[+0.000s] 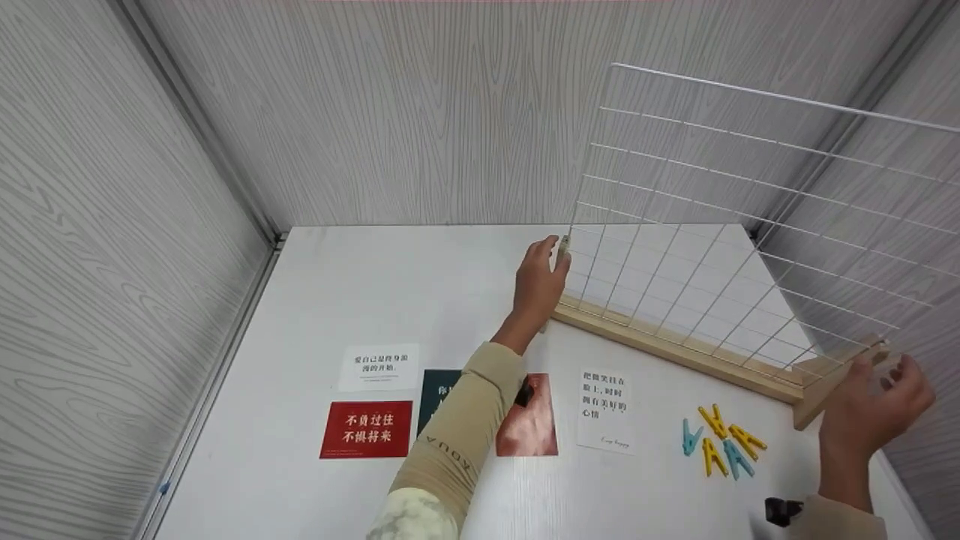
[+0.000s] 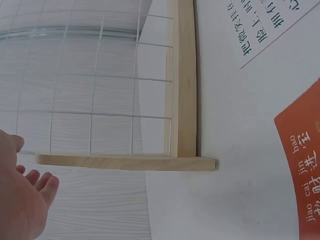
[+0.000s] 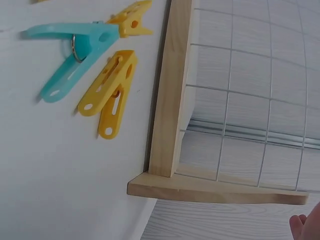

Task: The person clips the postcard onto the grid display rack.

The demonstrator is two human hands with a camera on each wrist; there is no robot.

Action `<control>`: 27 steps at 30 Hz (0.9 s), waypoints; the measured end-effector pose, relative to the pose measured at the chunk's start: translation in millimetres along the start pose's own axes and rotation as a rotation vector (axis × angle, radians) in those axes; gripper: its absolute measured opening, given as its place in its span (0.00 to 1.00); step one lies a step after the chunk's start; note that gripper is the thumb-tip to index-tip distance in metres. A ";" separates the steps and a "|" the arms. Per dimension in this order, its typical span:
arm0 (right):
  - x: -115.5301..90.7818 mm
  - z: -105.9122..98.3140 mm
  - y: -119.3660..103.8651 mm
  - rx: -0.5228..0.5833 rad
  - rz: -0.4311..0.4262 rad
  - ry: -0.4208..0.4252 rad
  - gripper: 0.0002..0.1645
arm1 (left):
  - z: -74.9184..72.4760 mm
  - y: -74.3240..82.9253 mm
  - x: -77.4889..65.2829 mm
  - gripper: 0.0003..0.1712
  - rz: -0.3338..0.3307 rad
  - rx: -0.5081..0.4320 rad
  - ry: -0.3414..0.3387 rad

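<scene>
A white wire grid rack (image 1: pixel 697 247) stands on the table, its lower edge set in a pale wooden base (image 1: pixel 675 349). My left hand (image 1: pixel 538 281) is at the tip of the left wooden end piece (image 2: pixel 125 162). Thumb and fingers lie spread to either side of that tip; a firm hold does not show. At the opposite end, my right hand (image 1: pixel 874 409) is beside the right wooden end piece (image 3: pixel 220 190), fingers loosely bent around nothing visible. Only a little of the right hand enters the right wrist view, apart from the wood.
Several yellow and light-blue clips (image 1: pixel 724 442) lie in front of the base near its right end. A red card (image 1: pixel 367 429), white cards (image 1: pixel 605 412), a dark green card (image 1: pixel 435 397) and a reddish card (image 1: pixel 536 420) lie on the white table, some partly behind my left sleeve.
</scene>
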State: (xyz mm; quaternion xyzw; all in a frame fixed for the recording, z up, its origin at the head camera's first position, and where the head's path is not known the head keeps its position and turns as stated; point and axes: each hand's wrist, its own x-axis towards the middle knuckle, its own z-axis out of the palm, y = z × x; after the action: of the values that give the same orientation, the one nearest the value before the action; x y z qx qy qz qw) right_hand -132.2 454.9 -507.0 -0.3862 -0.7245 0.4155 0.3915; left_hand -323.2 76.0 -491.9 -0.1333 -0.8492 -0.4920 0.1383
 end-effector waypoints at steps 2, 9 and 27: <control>4.9 0.2 3.5 -0.002 0.009 -0.006 0.30 | 3.8 -0.5 4.3 0.25 -0.014 -0.029 -0.003; 13.2 5.2 11.1 0.070 0.056 -0.068 0.27 | 14.2 -6.1 11.6 0.22 -0.037 -0.082 0.016; 25.7 10.6 13.6 0.173 0.085 -0.021 0.15 | 14.0 -13.6 14.7 0.16 -0.043 -0.094 0.073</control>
State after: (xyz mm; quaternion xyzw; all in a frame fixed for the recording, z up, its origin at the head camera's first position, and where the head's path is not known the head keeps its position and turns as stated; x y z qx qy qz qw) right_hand -148.5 479.3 -516.7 -0.3769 -0.6730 0.4967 0.3978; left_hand -343.2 83.1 -504.1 -0.1034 -0.8223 -0.5385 0.1523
